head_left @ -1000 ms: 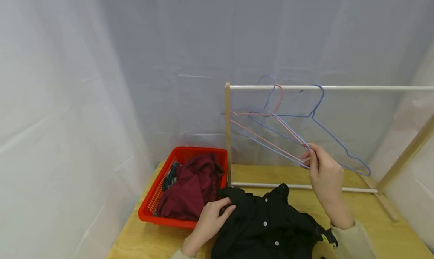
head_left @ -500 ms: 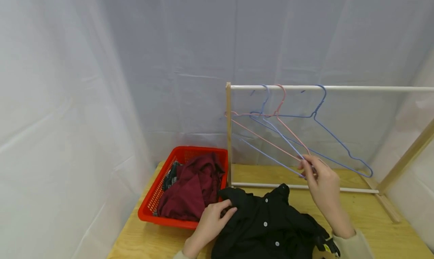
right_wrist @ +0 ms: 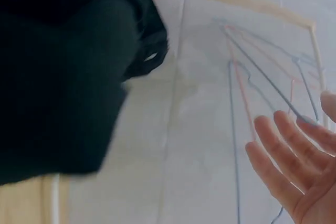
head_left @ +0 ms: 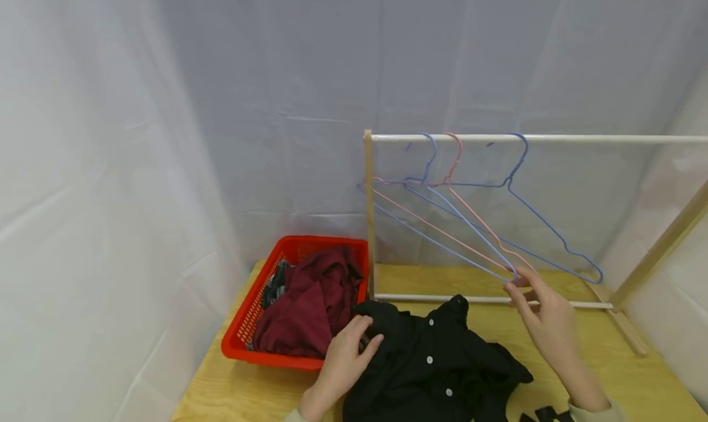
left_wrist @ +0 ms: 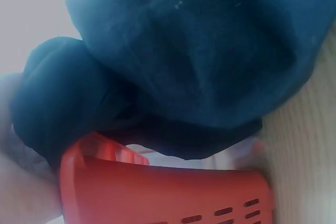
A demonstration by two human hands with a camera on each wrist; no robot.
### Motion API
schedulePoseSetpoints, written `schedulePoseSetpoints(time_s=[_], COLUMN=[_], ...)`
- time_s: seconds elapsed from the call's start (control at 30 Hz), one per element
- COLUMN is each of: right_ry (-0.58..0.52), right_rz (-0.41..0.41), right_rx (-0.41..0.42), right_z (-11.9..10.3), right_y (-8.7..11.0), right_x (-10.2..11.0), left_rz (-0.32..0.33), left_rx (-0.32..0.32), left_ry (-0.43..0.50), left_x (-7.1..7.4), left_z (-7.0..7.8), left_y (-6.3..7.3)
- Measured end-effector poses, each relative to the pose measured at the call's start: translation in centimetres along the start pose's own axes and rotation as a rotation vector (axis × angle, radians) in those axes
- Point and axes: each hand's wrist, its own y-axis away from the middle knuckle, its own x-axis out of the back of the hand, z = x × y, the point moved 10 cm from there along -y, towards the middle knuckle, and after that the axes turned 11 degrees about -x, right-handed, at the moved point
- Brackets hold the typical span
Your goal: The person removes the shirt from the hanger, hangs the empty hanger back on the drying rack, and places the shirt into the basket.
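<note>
A black button-up shirt [head_left: 442, 360] lies bunched on the table in the head view. My left hand [head_left: 344, 355] grips its left side beside the basket, fingers curled into the cloth. In the left wrist view the dark fabric [left_wrist: 184, 56] hangs over the basket's edge. A light blue wire hanger [head_left: 470, 226] has its hook over the white rod. My right hand [head_left: 544, 317] is at that hanger's lower right corner; in the right wrist view its fingers [right_wrist: 294, 150] are extended and the thumb stands apart. A pink hanger [head_left: 478, 218] and a darker blue hanger [head_left: 539, 208] hang alongside.
A red basket [head_left: 239, 348] with a maroon garment [head_left: 310, 308] and a dark patterned cloth stands left of the rack. The rack has a wooden post [head_left: 369, 219] and a white rod [head_left: 597, 139]. White sheeting surrounds the wooden table [head_left: 216, 391].
The light blue hanger's hook has come down from above the rod onto it. My right hand has lowered and its fingers have loosened. The left hand stays at the shirt.
</note>
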Motion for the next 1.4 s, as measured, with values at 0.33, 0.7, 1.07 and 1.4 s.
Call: schedulePoseSetpoints(time_s=[0.33, 0.7, 1.07, 1.4], right_ry=[0.179, 0.064, 0.059, -0.202], right_rz=[-0.488, -1.125, -1.052, -0.992], right_rx=[-0.175, -0.369, -0.278, -0.159], right_z=[4.5, 6.8, 6.5, 10.1], right_y=[3.7, 14.1, 15.4, 15.8], right_x=[-3.6, -13.3, -14.0, -7.3], left_rz=[-0.114, -0.697, -0.600, -0.400], left_rx=[-0.016, -0.093, -0.089, 0.020], left_ry=[-0.183, -0.196, -0.054, -0.161], left_x=[-1.2, -11.1, -9.6, -5.8], left_z=[1.7, 2.9, 3.0, 2.5], left_y=[0.1, 3.6, 3.0, 3.4])
